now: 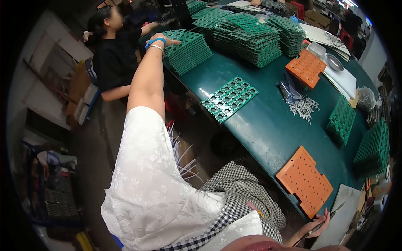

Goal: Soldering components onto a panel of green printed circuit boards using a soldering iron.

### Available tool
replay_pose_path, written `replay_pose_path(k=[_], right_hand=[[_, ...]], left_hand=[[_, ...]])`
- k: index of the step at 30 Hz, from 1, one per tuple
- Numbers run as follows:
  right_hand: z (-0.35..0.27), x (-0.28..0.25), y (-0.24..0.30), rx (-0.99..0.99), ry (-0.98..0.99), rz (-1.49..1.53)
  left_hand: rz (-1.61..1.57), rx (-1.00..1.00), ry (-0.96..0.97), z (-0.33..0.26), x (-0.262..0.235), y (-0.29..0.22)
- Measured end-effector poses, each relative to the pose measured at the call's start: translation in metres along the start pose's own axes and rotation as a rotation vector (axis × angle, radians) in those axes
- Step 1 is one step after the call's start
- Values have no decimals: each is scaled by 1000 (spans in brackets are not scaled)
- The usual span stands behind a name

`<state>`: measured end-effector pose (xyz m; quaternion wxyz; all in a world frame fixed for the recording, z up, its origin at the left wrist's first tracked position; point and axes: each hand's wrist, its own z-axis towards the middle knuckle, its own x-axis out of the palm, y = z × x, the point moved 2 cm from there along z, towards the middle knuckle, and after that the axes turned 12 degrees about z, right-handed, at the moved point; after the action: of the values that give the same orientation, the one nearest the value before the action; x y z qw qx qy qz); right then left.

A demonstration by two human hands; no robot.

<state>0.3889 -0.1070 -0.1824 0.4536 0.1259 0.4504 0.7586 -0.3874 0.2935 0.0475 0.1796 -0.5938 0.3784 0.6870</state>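
Circuit-board panel stack (190, 52), green: beyond and left of the lone panel (229, 100), taken as landmark.

Co-worker in black (114, 56): far left of the lone panel.
Left hand (161, 37), blue band at wrist: beyond and left of the lone panel, over the stack's left edge, one digit extended across its top; other fingers hidden, cannot tell whether it grips a panel.
Lone panel: flat on the green table (259, 129).
Taller panel pile (251, 39): beyond it.
Plastic bag (288, 88) and heap of small pale pieces (305, 108): to its right.
Near orange perforated plate (304, 180): right, wearer's side.
Far orange perforated plate (306, 67): right, beyond.
Right hand (319, 226): well right, wearer's side; fingers closed round a pen-shaped tool (333, 213).
Leaning panel row (372, 150): far right.
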Motion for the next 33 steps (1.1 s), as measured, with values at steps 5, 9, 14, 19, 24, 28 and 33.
replay_pose_path(k=[5, 9, 14, 19, 24, 28, 33], right_hand=[[0, 0, 4, 6, 4, -26], [1, 2, 6, 11, -4, -14], [1, -4, 1, 21, 7, -29], [3, -5, 0, 4, 29, -51], [2, -3, 2, 10, 27, -62], [2, -1, 3, 1, 28, -91], [2, -6, 6, -22, -2, -74]], left_hand=[[10, 6, 41, 10, 11, -5], [7, -32, 8, 16, 20, -5], [-11, -6, 90, 19, 21, -9], [-33, 12, 127, 24, 28, -4], [21, -4, 39, 19, 28, -3], [34, 43, 85, 7, 22, -14], [-264, -178, -233, -1, 18, 8]])
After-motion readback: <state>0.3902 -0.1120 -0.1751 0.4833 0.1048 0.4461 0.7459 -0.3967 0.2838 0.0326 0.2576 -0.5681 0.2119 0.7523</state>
